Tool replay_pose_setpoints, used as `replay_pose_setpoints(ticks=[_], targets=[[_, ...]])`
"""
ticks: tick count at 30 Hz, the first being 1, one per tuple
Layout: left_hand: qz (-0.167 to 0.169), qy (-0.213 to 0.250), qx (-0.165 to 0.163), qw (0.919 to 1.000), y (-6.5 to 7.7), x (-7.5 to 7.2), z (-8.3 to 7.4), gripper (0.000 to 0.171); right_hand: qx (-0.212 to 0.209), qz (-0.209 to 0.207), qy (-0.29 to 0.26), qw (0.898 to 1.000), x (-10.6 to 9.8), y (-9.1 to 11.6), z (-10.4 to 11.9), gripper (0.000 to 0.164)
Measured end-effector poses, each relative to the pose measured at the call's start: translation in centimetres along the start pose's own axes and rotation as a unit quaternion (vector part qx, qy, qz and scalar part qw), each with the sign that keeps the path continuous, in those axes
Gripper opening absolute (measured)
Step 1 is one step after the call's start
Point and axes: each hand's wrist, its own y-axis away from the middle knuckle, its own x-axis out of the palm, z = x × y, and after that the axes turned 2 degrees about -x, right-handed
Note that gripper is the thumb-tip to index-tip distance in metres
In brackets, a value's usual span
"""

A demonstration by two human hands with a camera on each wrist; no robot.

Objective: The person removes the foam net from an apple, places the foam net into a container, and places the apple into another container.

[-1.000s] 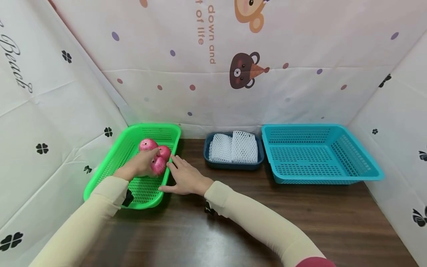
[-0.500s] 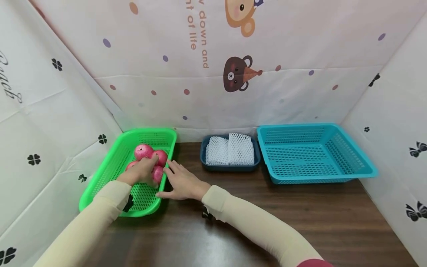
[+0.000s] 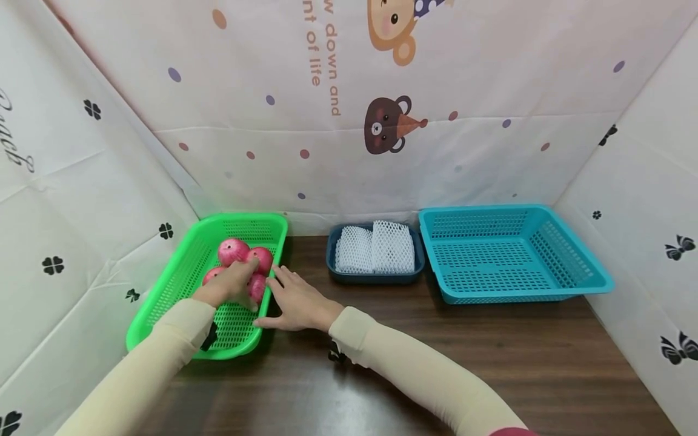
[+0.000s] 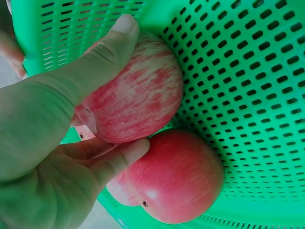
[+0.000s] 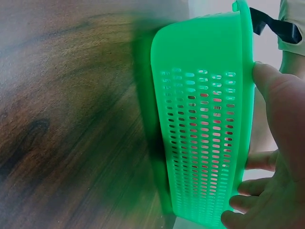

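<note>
Several red apples (image 3: 233, 251) lie grouped in the green basket (image 3: 166, 275) at the left. My left hand (image 3: 231, 286) reaches in among them. In the left wrist view, its thumb and fingers grip a streaked apple (image 4: 145, 90) from two sides; a smoother red apple (image 4: 178, 176) lies against the fingertips. Outside the basket's right side is my right hand (image 3: 301, 304), fingers spread. The right wrist view shows its thumb and fingertips touching the basket's rim (image 5: 247, 95), without curling round it.
A small dark blue tray (image 3: 376, 278) with white foam net sleeves (image 3: 392, 247) stands at the back middle. To its right is a larger blue basket (image 3: 491, 260). Printed cloth walls (image 3: 245, 175) enclose the brown wooden table (image 3: 436, 339) at the back and sides.
My left hand has shifted slightly left and nearer within the basket, and an apple on its left has come into view. My right hand stays at the rim. The head view has shifted slightly.
</note>
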Motion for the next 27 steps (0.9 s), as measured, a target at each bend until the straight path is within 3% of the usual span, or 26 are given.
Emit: replay_pose_setpoints(ticks=[6,11,17,22,27], targets=[[-0.001,0.000,-0.011,0.9999,0.3,0.1,0.1,0.120,-0.003,-0.001,-0.004,1.000,0.0,-0.1,0.0,0.094],[-0.006,0.007,-0.009,0.9999,0.7,0.0,0.0,0.115,-0.008,-0.002,-0.004,1.000,0.2,-0.3,0.0,0.095],[-0.020,0.003,-0.001,0.9998,0.6,0.2,0.4,0.104,-0.006,-0.002,0.005,1.000,0.0,-0.3,-0.2,0.094],[-0.029,0.026,0.013,0.9992,0.9,-0.7,0.5,0.091,-0.003,-0.002,0.002,1.000,-0.1,-0.3,-0.3,0.095],[-0.083,0.047,0.059,0.9937,1.6,-2.0,0.8,0.067,0.001,-0.003,-0.005,1.000,0.1,-0.4,-0.4,0.097]])
